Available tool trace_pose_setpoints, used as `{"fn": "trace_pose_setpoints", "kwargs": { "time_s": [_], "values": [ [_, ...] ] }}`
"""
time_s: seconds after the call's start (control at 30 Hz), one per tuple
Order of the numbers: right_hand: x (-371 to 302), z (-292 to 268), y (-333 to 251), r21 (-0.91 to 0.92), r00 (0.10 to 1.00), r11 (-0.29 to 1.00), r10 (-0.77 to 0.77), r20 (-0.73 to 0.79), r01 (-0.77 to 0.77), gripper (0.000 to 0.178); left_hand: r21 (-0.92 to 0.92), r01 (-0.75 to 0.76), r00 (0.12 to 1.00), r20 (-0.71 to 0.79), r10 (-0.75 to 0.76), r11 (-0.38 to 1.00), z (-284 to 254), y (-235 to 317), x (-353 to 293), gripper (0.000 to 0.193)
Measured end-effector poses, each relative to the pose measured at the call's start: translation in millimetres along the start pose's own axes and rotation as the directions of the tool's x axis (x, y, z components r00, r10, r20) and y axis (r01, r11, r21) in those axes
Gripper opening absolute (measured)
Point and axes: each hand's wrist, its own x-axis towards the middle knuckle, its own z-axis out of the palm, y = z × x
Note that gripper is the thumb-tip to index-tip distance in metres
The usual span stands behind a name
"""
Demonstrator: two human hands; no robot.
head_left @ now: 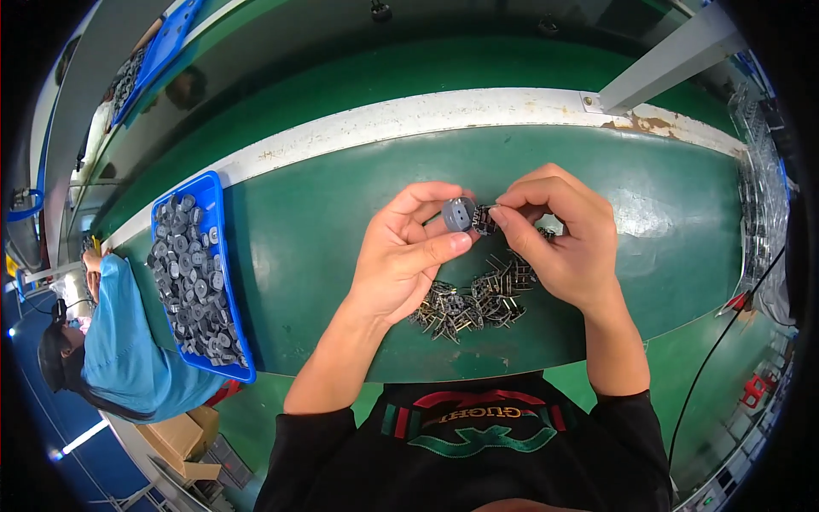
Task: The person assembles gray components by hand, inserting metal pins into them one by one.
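Note:
Between thumb and fingers, my left hand grips a round grey plastic cap, its face with small holes turned to the right. Pinched in my right hand is a small dark part with metal pins, held right against the cap's face; whether it sits inside cannot be made out. Below both hands, a loose heap of similar pinned parts lies on the green table. Part of that heap is hidden by my right hand.
A blue tray full of grey caps stands at the left. Past the table's white edge rail runs a green conveyor belt. A grey post rises at far right. Clear plastic packaging lines the right side. A co-worker in blue sits left.

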Motion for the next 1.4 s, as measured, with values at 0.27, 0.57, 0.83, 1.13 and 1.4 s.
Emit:
{"fn": "trace_pose_setpoints", "kwargs": {
  "time_s": [0.27,0.57,0.83,1.13,1.4],
  "values": [
    [-2.7,6.0,-4.9,-0.075,0.994,0.991,-0.106,0.028,0.108,0.016,0.337,-0.148,0.989,0.029,0.147,0.93,4.0,-8.0,-3.5,0.043],
    [-9.9,18.3,-1.9,-0.195,0.971,0.955,-0.237,-0.039,0.226,0.02,0.371,-0.28,0.96,0.084,0.268,0.886,4.0,-16.8,-5.4,0.039],
    [-9.9,29.4,2.7,-0.177,0.968,0.96,-0.234,-0.09,0.216,0.019,0.394,-0.307,0.949,0.056,0.311,0.866,2.7,-12.8,-8.5,0.039],
    [-13.2,10.6,15.8,-0.185,0.962,0.948,-0.271,-0.033,0.261,0.012,0.497,-0.103,0.976,-0.116,0.183,0.862,8.6,-3.0,-1.7,0.03],
    [-15.5,-7.2,16.6,-0.478,0.924,0.849,-0.031,0.381,0.226,0.015,0.885,-0.181,0.912,-0.012,0.411,0.428,-32.5,71.5,93.2,0.025]
  ]
}}
